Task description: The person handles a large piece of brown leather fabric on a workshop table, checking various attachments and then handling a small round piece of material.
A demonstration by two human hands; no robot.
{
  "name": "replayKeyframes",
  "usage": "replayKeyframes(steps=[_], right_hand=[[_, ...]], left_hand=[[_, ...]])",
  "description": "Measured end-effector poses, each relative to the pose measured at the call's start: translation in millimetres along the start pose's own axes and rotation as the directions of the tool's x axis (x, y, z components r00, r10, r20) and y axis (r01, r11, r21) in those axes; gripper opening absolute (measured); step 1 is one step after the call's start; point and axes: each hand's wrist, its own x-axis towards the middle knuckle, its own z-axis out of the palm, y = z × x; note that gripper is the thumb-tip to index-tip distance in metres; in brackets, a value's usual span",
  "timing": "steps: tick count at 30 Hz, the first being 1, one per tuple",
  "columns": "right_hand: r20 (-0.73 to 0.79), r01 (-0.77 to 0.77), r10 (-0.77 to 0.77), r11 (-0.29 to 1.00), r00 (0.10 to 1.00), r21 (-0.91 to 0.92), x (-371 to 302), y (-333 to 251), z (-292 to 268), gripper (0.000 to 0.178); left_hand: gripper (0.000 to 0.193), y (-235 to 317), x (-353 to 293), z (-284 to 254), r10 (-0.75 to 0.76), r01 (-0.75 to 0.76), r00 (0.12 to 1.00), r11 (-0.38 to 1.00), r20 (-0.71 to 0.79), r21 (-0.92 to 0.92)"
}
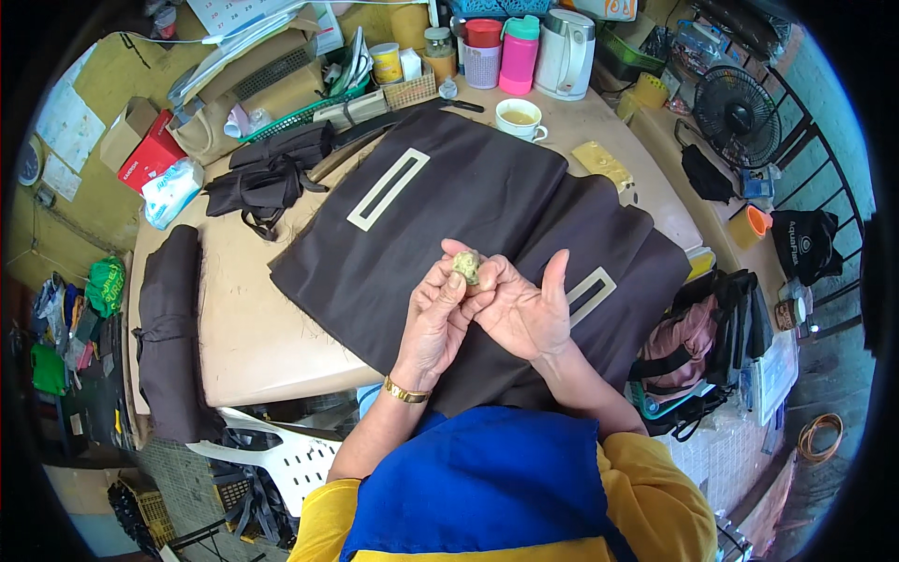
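At frame ctr., our L hand [438, 304] pinched a small mottled yellow-green lump [465, 266] btwn thumb & fingers, prob. to hold it clear of the dark brown cloth [468, 178] below. Our R hand [529, 314], thumb spread, had curled fingers just R of the lump; we couldn't tell if they gripped it too. The cloth lay spread on the tabletop [253, 342]; the handled cup [518, 122], top ctr., sat beyond its edge, likely to avoid spills.

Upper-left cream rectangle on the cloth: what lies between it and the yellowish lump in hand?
In the head view: dark cloth, then a fingertip of the left hand beside the yellowish lump.
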Motion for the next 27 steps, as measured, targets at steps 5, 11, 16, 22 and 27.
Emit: replayKeyframes(steps=[5,11,16,22,27], right_hand=[[0.002,-0.013,0.012,0.996,1.000,0.087,2.7,-7.5,4.1,0.084],[0.007,0.021,-0.021,1.000,1.000,0.004,3.2,-12.0,-0.5,0.085],[-0.176,0.025,-0.101,0.921,0.979,-0.388,-0.3,4.8,13.9,0.099],[-0.275,-0.086,-0.021,0.924,0.961,-0.372,-2.5,0.5,10.3,0.098],[-0.255,-0.195,0.034,0.743,0.966,-0.640,-2.1,1.9,31.5,0.079]], left_hand=[[0.028,-1.8,-1.2,-2.6,0.034,-0.034,0.999,0.995,0.008,0.091],[0.029,-2.0,-1.4,6.9,0.074,-0.063,0.997,0.965,-0.036,0.255],[0.023,-11.8,-2.9,2.5,0.312,-0.299,0.946,0.746,0.084,0.595],[0.022,-14.7,-5.5,6.0,0.371,-0.371,0.908,0.492,0.196,0.788],[0.021,-2.1,-3.1,-2.3,0.518,-0.443,0.834,0.427,0.188,0.789]])
